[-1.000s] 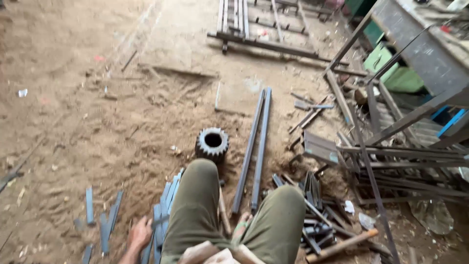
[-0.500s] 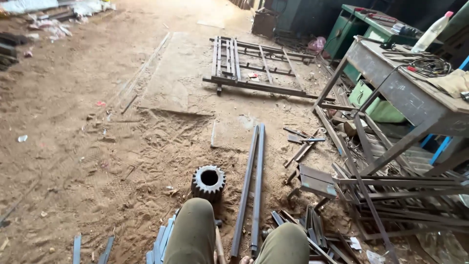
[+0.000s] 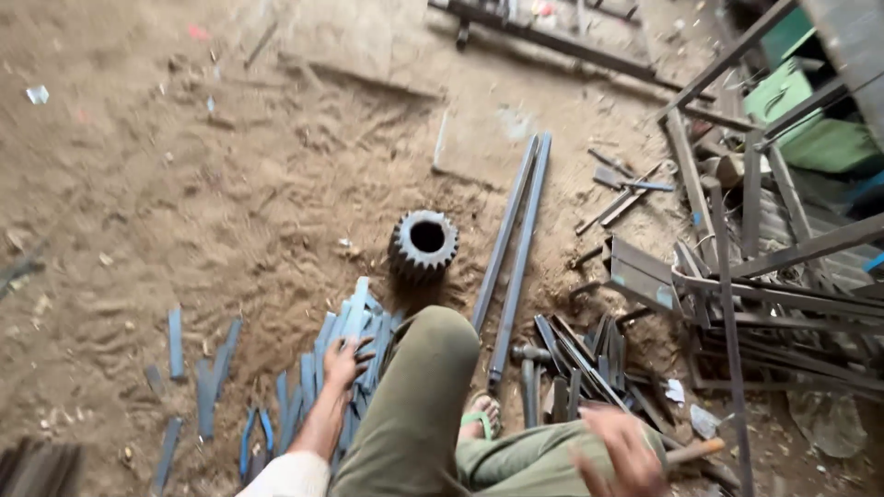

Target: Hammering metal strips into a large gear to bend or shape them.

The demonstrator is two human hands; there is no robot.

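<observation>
Steel strips (image 3: 345, 345) lie under left grip (image 3: 344, 361)'s spread fingers.

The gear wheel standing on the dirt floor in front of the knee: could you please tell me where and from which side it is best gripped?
Probably from above. The gear wheel stands on one flat face with its bore open upward, so fingers could hook inside the bore with the thumb on the toothed rim. The left hand, resting on the flat steel strips, is nearest; the long steel bars crowd its right side.
</observation>
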